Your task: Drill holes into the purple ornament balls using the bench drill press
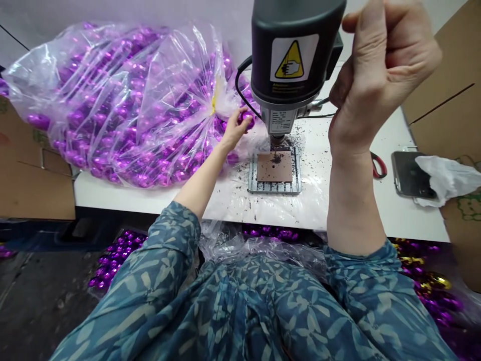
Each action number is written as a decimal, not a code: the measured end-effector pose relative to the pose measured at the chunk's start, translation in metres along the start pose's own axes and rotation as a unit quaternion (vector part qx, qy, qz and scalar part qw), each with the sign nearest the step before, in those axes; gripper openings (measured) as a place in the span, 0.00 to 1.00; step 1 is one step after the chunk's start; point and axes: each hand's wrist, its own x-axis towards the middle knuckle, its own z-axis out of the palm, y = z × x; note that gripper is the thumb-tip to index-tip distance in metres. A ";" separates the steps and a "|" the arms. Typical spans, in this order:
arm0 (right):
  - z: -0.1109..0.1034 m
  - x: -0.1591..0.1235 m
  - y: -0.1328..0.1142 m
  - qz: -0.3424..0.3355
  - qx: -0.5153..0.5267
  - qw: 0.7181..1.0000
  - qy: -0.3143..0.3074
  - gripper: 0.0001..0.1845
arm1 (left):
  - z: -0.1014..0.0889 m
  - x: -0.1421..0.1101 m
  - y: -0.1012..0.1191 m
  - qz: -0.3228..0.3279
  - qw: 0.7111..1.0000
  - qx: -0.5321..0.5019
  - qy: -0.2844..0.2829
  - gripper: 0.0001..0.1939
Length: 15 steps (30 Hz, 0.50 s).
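Observation:
A small drill press (280,120) with a dark motor housing stands before me. My left hand (236,129) pinches a shiny purple bauble (247,119), just left of the drill head. Raised beside the motor, my right hand (376,75) is closed in a fist around the drill press handle; a thin metal rod leads from the machine's side to it, and the grip itself is hidden by my fingers. Below the chuck, a brown square board (268,173) with a small dark hole lies on the slotted metal base (296,187). Dark shavings are scattered over the board and around it.
A large clear bag (124,105) full of purple baubles, tied in yellow, fills the table's left side. Scissors with red handles (379,165), a phone (408,175) and crumpled white tissue (447,175) lie right. Cardboard boxes (447,70) flank the table (124,198). More baubles (116,255) are below.

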 end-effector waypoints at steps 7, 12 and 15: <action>0.003 0.000 -0.003 0.001 0.092 0.996 0.010 0.25 | -0.020 -0.086 0.055 -0.089 0.984 -0.123 -0.092 0.23; 0.003 0.002 -0.002 0.015 0.105 0.994 0.024 0.26 | 0.011 -0.138 0.065 -0.086 0.972 -0.142 -0.165 0.26; 0.003 0.001 -0.003 0.032 0.094 0.995 0.024 0.27 | 0.033 -0.148 0.053 -0.087 0.979 -0.131 -0.130 0.30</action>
